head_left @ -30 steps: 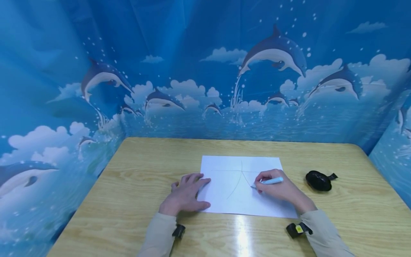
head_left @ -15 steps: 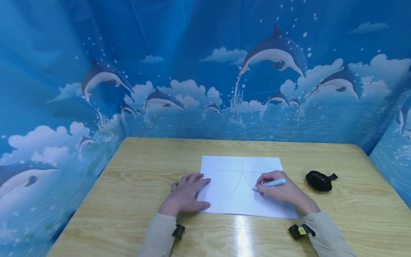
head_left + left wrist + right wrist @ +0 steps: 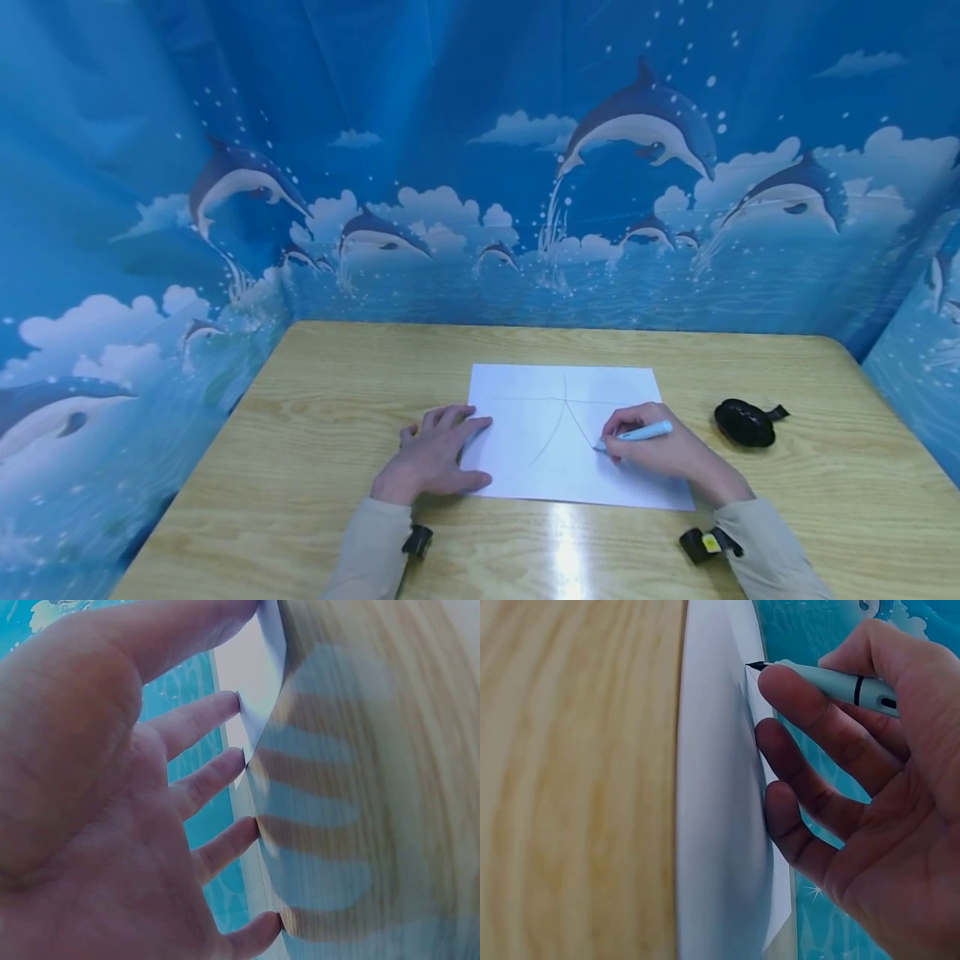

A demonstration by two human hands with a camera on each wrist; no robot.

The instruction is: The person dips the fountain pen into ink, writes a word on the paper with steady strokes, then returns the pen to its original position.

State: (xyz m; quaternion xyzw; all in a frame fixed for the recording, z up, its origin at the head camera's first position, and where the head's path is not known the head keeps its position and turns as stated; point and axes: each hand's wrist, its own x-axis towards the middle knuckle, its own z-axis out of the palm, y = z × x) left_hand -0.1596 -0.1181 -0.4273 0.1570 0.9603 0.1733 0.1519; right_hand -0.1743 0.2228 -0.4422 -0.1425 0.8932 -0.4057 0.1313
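Observation:
A white sheet of paper (image 3: 517, 450) lies on the wooden table, bearing thin dark lines: a long horizontal one, a short vertical one crossing it, and two strokes fanning downward from there. My right hand (image 3: 652, 442) pinches a light blue fountain pen (image 3: 647, 431). In the right wrist view its dark nib (image 3: 757, 666) meets the paper, at the lower end of the right-hand stroke in the head view. My left hand (image 3: 435, 458) rests with fingers spread on the sheet's left edge; the left wrist view shows its fingertips (image 3: 234, 759) at the paper and table.
A small black rounded object (image 3: 745, 422) with a short tab lies right of the paper. Black wrist cameras (image 3: 417, 541) sit on both wrists. A blue dolphin-print curtain (image 3: 450, 167) stands behind the wooden table (image 3: 337, 375).
My right hand has moved slightly right and toward me with the pen, and the right-hand slanting stroke has grown longer. My left hand and the paper have stayed in place.

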